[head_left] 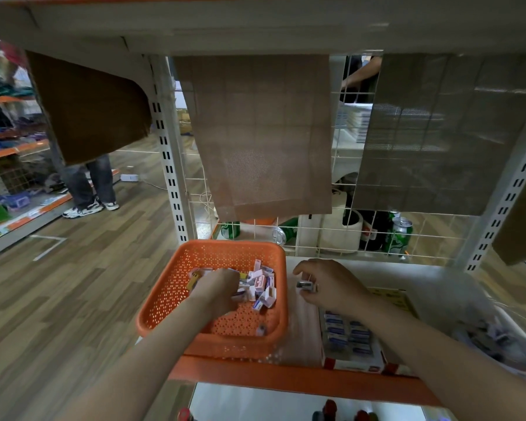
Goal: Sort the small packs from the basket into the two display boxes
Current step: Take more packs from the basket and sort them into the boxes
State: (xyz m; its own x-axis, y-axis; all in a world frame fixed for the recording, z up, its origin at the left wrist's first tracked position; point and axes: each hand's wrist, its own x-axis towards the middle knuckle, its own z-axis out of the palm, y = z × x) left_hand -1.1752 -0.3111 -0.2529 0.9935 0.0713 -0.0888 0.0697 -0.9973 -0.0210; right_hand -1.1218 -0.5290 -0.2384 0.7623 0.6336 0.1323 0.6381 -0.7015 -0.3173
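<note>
Many blue packs [348, 333] fill a box [351, 365] at the shelf [302, 325] front edge. Behind it, the right hand [331, 287] pinches one shiny pack [305, 285]. The left hand [222, 288] digs into the pile [263, 284] in the orange basket [164, 299]; its grip is hidden. Labels are too blurry.

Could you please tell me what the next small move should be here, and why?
Probably lower the right hand and set its pinched pack into the display box beside it; the hand is outside the basket, and the left hand is among the loose packs there.
</note>
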